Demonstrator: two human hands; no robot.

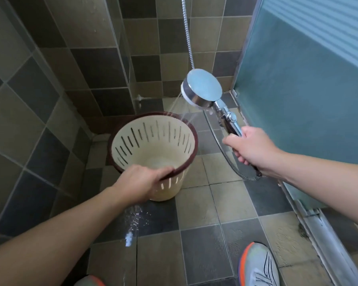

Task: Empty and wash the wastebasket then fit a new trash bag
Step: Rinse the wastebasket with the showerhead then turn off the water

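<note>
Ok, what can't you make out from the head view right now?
- Basket base: pale glare hides whether dirt or water sits there.
- Basket's near outer wall: left hand on the rim covers it.
- Shower head face: turned away; only the spray shows.
- Handle: right hand wraps its lower part.
- Hose: cut off by the top edge, tap unseen.
- Shoes: cut off by the bottom edge.

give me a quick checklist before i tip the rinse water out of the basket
1. Left hand grips the near rim of the basket: ok.
2. Right hand grips the shower head handle: ok.
3. Spray lands inside the basket: not ok, some hits the far rim.
4. No trash left inside: ok, only pooled water.
5. Basket fully clean: cannot tell.
6. Shoes away from the water: not ok, wet floor close by.
</note>
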